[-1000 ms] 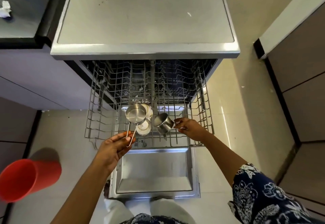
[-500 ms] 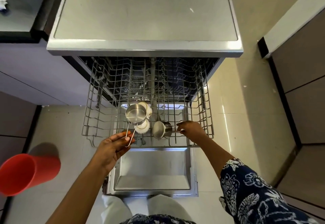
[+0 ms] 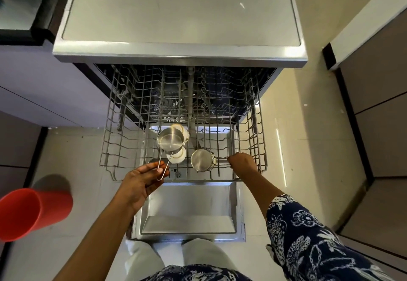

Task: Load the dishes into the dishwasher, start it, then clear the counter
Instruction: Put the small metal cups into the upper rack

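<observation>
Lying beside right hand (image 3: 242, 163): steel cup (image 3: 201, 160)

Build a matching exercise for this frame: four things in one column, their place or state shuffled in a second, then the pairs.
Things:
1. left hand
2. right hand
3. red cup
4. white cups

Places or states:
A. at the frame's left edge, over the floor
B. pinching the wire handle of the steel cup held above the rack
C. holding the handle of the steel cup lying on its side in the rack
D. in the rack, partly hidden under a steel cup

Pairs: 1-B, 2-C, 3-A, 4-D
</observation>
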{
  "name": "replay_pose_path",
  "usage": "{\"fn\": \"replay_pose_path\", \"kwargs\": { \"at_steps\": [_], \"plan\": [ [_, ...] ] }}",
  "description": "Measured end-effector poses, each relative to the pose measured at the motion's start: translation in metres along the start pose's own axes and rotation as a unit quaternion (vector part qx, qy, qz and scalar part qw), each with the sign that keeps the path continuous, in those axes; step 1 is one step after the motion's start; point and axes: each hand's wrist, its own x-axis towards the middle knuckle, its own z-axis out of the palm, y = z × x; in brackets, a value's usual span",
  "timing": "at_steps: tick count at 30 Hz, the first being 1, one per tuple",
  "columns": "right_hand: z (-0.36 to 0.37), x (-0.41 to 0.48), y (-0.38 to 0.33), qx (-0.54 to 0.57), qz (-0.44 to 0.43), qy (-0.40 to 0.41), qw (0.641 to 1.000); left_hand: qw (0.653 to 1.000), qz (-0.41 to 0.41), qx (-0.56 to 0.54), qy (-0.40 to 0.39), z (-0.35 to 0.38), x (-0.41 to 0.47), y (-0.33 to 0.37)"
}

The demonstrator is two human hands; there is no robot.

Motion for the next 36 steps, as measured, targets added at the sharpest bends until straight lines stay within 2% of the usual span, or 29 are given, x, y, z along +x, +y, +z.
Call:
{"fn": "replay_pose_path", "kwargs": {
  "at_steps": [9,16,22,28,36],
  "plan": [
    [-0.009,-0.009,0.007,0.183,0.103,0.001,0.978,1.000,-0.012,0.005,-0.013,0.007,0.006,0.000],
    [-0.007,-0.011,0.004,0.204,0.160,0.010,0.966,0.999,-0.005,0.017,-0.030,0.014,0.003,0.000],
    [-0.003,-0.005,-0.002,0.197,0.169,0.026,0.965,0.999,-0.007,0.011,-0.032,0.012,0.003,-0.005],
    [-0.009,-0.001,-0.004,0.164,0.169,-0.020,0.972,0.999,-0.012,0.005,-0.032,0.009,0.005,-0.012],
    [-0.005,-0.008,-0.004,0.169,0.184,0.030,0.968,0.999,-0.015,0.012,-0.036,0.009,0.007,-0.013]
  ]
}}
